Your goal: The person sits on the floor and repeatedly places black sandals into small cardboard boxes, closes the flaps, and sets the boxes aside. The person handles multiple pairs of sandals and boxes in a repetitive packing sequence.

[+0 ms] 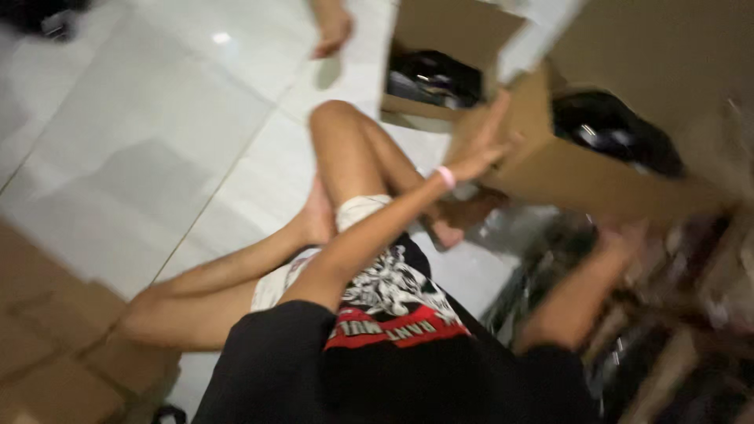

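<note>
White glossy floor tiles (157, 133) fill the upper left of the head view, with flattened brown cardboard (55, 353) lying at the lower left corner. The person sits on the floor in a black shirt (377, 369) with a red and white print, bare knees drawn up. Their left hand (483, 141), a pink band (446, 177) on the wrist, is spread flat with fingers extended against the side flap of a tilted cardboard box (565, 173). That box lies tipped, its long axis running from centre toward the lower right, and its open mouth faces up and to the right, showing dark shiny contents (613, 129). The right hand (620, 239) reaches under the lower edge of the same box; it is too blurred to tell whether the fingers are spread or curled on anything. A second open box (440, 47) stands just behind, on the floor, also holding dark items. At the top edge another person's bare foot (331, 31) rests on the tiles, well apart from the boxes. The right side of the frame is heavily smeared by motion.
</note>
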Motion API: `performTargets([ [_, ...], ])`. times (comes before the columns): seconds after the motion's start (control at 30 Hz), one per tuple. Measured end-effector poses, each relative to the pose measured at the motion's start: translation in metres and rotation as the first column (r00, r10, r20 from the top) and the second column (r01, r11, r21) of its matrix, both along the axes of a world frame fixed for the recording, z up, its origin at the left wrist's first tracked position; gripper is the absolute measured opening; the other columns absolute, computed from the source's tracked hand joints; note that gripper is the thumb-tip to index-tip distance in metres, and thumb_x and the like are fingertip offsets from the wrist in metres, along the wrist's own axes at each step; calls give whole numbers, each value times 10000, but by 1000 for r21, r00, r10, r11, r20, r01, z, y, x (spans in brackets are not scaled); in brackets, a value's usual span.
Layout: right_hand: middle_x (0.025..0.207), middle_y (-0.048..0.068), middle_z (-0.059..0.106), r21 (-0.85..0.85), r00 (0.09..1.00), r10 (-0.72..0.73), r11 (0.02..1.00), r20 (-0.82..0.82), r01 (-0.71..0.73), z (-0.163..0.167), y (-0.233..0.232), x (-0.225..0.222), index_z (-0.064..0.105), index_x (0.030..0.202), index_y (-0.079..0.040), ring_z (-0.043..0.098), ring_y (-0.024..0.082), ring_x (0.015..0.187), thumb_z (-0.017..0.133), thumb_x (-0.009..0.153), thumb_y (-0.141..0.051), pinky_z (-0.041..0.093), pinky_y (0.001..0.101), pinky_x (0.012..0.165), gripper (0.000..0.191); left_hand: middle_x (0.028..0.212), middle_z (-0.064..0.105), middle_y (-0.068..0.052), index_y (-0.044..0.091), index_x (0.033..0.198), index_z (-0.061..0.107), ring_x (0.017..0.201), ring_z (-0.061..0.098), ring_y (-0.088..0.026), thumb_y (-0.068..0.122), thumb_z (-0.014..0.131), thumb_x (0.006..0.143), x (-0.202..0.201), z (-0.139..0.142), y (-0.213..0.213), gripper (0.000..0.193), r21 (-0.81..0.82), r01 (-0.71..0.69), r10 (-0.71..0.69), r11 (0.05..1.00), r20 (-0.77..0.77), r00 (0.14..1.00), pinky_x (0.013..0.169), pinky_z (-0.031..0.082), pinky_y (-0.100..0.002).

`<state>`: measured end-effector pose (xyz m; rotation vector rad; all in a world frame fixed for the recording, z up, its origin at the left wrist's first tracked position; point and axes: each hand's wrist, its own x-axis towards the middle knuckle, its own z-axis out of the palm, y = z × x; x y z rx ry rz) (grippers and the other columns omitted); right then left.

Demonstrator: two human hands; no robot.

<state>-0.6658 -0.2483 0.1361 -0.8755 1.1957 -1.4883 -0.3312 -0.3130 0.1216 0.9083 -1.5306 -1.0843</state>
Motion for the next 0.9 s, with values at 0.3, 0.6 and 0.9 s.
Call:
performTargets([
  [0.3, 1516, 122, 492, -191, 997, -65, 980, -42, 56, 43, 38, 62, 432, 1549, -135, 478, 317, 1381, 526, 943, -684, 383, 559, 1142, 824, 1731, -18, -169, 156, 1662, -82, 1587, 33, -385, 816, 402, 898, 70, 28, 21, 1119, 219, 186, -151, 958, -170, 974, 1277, 41, -540],
  [0.6, 1535, 111, 458, -227, 965, 259, 938, -36, -261, 71, -39, 197, 400, 1552, -165, 455, 332, 1388, 547, 919, -679, 392, 600, 1102, 829, 1768, 116, -178, 145, 1699, 75, 1603, 141, -350, 750, 378, 987, 263, 72, 108, 982, -100, -324, 309, 941, -145, 940, 1335, 79, -495],
  [0.9, 1553, 101, 425, -103, 945, 305, 943, -116, -317, 85, -40, 175, 369, 1556, -195, 432, 347, 1394, 567, 895, -674, 400, 641, 1061, 840, 1782, 126, -161, 146, 1703, 103, 1635, 117, -307, 691, 399, 1055, 256, 44, 126, 897, -95, -406, 368, 909, -278, 887, 1381, 83, -447],
])
